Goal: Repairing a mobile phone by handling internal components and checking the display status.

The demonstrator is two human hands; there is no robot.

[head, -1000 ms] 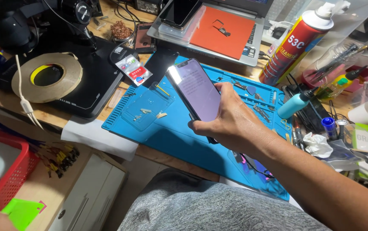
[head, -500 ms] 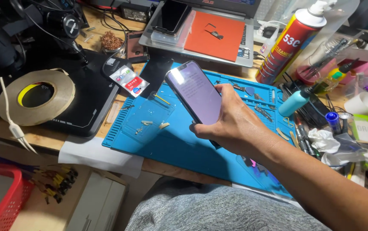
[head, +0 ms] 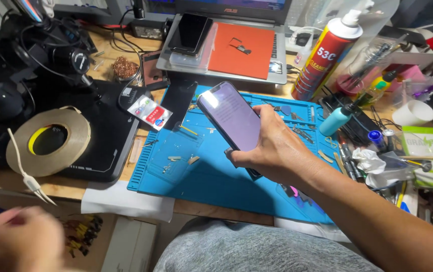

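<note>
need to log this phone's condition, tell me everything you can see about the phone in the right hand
The phone is a slim dark slab with rounded corners and a glossy glass face that looks faintly purple-grey and catches a bright glare near its top corner. No cracks are visible, and the screen shows no picture. It is tilted, top end pointing up-left, held above the blue work mat. The right hand grips its lower end, covering that part. Nothing else touches it.

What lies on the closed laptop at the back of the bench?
On the laptop lie an orange pad carrying a small dark part, and a black phone resting on a clear case. Whatever lies beneath the pad and phone is covered.
</note>
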